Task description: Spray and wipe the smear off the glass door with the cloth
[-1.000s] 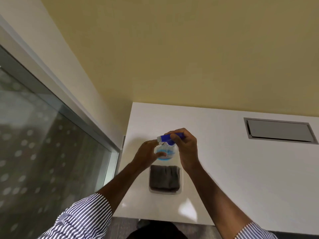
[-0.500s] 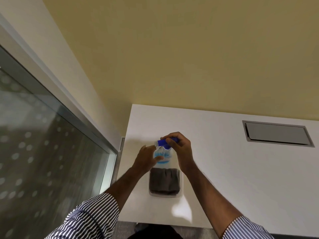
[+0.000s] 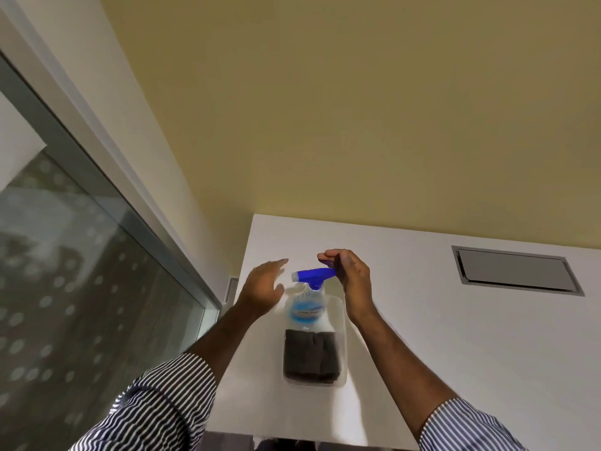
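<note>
Pickup step: right hand [image 3: 353, 278] grips spray bottle [image 3: 309, 299] head; left hand [image 3: 263, 288] open, empty; next, aim left at glass door [image 3: 81, 288]

The bottle [image 3: 307, 307] stands in a tray [image 3: 342, 320] on the white table [image 3: 455, 336], with the cloth [image 3: 311, 356] just in front of it. The left hand [image 3: 262, 288] and right hand [image 3: 349, 281] flank the bottle's head. To the right lies bare tabletop up to a grey hatch [image 3: 517, 271]. The glass door [image 3: 81, 288] walls the left side, near the table's edge.
</note>
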A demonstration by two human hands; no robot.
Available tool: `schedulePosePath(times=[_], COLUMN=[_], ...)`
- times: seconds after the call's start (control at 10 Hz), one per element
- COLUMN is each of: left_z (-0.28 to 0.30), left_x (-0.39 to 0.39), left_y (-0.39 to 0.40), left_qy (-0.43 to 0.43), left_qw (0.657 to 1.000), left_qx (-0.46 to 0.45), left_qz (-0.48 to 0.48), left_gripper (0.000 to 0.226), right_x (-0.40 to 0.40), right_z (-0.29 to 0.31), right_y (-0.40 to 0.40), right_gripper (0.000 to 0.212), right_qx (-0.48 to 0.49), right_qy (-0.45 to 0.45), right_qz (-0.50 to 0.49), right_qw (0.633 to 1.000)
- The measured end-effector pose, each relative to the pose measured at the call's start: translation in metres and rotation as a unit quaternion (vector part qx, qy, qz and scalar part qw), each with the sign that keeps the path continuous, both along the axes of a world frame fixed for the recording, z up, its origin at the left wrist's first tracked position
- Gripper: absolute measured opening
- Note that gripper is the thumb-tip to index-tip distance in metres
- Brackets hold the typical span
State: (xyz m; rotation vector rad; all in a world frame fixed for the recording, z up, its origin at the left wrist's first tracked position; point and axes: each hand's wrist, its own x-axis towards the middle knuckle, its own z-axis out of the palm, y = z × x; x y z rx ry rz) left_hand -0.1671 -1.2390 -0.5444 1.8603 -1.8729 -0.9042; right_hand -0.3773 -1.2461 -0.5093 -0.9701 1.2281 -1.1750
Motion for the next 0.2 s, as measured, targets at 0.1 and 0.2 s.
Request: schedulePosePath(times=[0.1,0.2], left_z=[0.030,0.082], left_x=[0.015,0.024], left_y=[-0.031,-0.070], left_qy=[-0.014,-0.005], left_qw=[0.998,0.985], left_qx=[-0.048,-0.166], left_qz=[0.030,0.048], left_gripper=[0.061,0.061], right_x=[-0.003,-0.001], right_z=[0.031,0.082], right_y=[-0.025,-0.055], right_gripper=[0.036,0.041], right_qx=[-0.054,-0.124], right_qy=[0.022,0.051], right_qz=[-0.013,-0.026], right_qw=[0.998,0.991])
